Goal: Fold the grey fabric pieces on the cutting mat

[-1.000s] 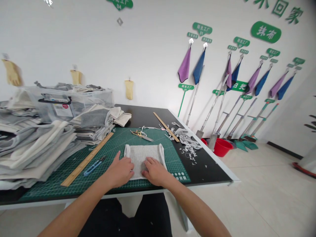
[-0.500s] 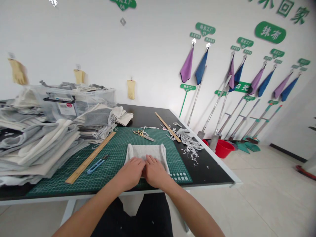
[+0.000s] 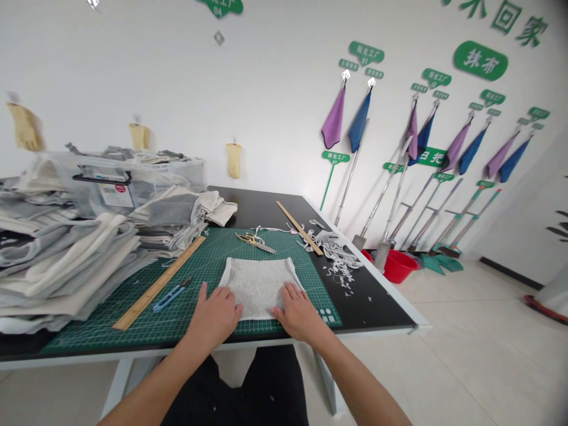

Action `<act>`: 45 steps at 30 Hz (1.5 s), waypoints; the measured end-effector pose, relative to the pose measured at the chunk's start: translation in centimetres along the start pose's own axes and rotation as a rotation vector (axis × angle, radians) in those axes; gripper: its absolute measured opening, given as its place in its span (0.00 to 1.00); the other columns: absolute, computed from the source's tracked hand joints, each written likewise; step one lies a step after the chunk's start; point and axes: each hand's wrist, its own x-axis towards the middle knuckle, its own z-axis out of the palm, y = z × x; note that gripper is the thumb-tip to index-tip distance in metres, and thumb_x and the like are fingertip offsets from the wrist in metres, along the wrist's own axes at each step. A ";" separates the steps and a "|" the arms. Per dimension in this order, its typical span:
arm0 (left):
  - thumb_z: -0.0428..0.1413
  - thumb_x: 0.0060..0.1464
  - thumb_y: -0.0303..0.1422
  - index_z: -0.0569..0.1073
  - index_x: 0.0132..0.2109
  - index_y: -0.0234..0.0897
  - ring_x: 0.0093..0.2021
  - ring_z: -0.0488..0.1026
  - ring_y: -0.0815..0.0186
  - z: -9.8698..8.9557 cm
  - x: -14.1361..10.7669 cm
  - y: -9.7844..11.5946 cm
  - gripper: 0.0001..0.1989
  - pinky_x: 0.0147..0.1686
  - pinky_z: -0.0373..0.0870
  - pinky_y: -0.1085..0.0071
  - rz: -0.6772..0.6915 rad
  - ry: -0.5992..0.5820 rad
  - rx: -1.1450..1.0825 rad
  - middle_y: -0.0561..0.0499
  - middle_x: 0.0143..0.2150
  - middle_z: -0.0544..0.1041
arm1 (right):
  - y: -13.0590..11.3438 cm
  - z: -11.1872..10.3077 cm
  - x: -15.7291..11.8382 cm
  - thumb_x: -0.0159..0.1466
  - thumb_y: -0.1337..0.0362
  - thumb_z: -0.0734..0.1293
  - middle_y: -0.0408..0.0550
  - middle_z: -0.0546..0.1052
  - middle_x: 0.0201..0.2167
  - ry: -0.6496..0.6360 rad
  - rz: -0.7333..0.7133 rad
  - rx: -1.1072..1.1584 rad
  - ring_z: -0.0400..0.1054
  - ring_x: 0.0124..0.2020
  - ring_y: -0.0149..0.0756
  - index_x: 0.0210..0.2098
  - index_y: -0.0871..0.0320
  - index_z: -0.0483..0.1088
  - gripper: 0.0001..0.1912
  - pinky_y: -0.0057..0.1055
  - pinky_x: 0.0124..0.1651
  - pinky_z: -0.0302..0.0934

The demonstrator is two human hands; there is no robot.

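Two bare hands rest flat on one grey cloth square (image 3: pixel 257 285) that lies spread on the green cutting mat (image 3: pixel 133 322), near the front edge of the black table (image 3: pixel 381 305). Left hand (image 3: pixel 214 316): palm down on the near left corner of the cloth, fingers extended, nothing clasped. Right hand (image 3: pixel 300 312): palm down on the near right corner, fingers spread, likewise pressing without grasping. Hands apart, one at each near corner; bare cloth shows between them. The cloth's left and right edges carry a pale rolled hem.

Count of tools on the mat: one long wooden ruler (image 3: pixel 160 284) lying diagonally left of the cloth; one blue thread snip (image 3: pixel 170 294) just beside that ruler, between it and the left hand; one pair of gold-handled scissors (image 3: pixel 254 241) beyond the far edge of the cloth. A second wooden ruler (image 3: pixel 298 226) lies diagonally at the far right of the mat, partly on the bare table.

One scatter of white and grey fabric trimmings (image 3: pixel 338 255) lies right of the mat. Stacked folded cloths (image 3: pixel 62 266) fill the left of the table; pile count not separable. One clear plastic bin (image 3: pixel 119 180) holding more cloth stands behind the stacks.

Wall: three yellow gloves (image 3: pixel 233 160) hang on it. One red basin (image 3: pixel 397 265) sits on the floor by the table.
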 end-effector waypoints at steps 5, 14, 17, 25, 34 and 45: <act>0.44 0.62 0.40 0.77 0.41 0.31 0.47 0.72 0.53 0.5 -0.3 -0.8 0.20 0.59 0.52 0.46 -0.061 -0.001 0.029 0.40 0.42 0.78 | 0.1 0.1 -0.3 0.67 0.47 0.56 0.71 0.56 0.65 0.022 0.069 -0.025 0.48 0.67 0.57 0.62 0.74 0.58 0.37 0.49 0.65 0.46; 0.41 0.58 0.23 0.73 0.53 0.35 0.63 0.61 0.52 0.8 -0.6 -1.5 0.21 0.62 0.47 0.45 0.004 0.029 0.020 0.41 0.57 0.72 | 1.2 -0.2 -1.6 0.70 0.50 0.52 0.60 0.58 0.66 0.042 0.069 -0.048 0.51 0.66 0.52 0.62 0.63 0.59 0.30 0.59 0.63 0.45; 0.40 0.56 0.20 0.70 0.57 0.35 0.64 0.61 0.61 1.6 -0.6 -1.8 0.26 0.63 0.53 0.57 0.123 -0.087 -0.078 0.45 0.61 0.70 | 1.4 -0.1 -1.9 0.71 0.56 0.53 0.53 0.62 0.64 0.079 -0.011 -0.040 0.51 0.66 0.46 0.60 0.56 0.62 0.22 0.59 0.65 0.41; 0.43 0.61 0.51 0.69 0.58 0.40 0.63 0.62 0.57 1.8 -2.3 -2.7 0.27 0.63 0.51 0.50 0.160 -0.077 -0.143 0.45 0.62 0.69 | 1.3 -0.5 -2.8 0.67 0.47 0.59 0.52 0.67 0.61 0.124 -0.181 0.048 0.56 0.64 0.43 0.58 0.56 0.65 0.27 0.48 0.69 0.36; 0.52 0.58 0.46 0.70 0.56 0.40 0.60 0.66 0.58 2.0 -5.2 -2.9 0.23 0.67 0.40 0.53 0.275 0.162 -0.043 0.46 0.58 0.73 | 1.4 -0.2 -4.9 0.65 0.46 0.60 0.55 0.67 0.61 0.147 -0.228 -0.006 0.57 0.63 0.44 0.59 0.60 0.65 0.30 0.49 0.70 0.32; 0.48 0.58 0.30 0.76 0.47 0.33 0.48 0.72 0.56 2.1 -7.0 1.6 0.15 0.66 0.44 0.44 0.273 0.368 0.029 0.42 0.42 0.78 | -4.8 0.3 -4.2 0.66 0.47 0.59 0.58 0.55 0.67 0.104 -0.363 0.036 0.43 0.69 0.46 0.66 0.64 0.54 0.37 0.46 0.71 0.27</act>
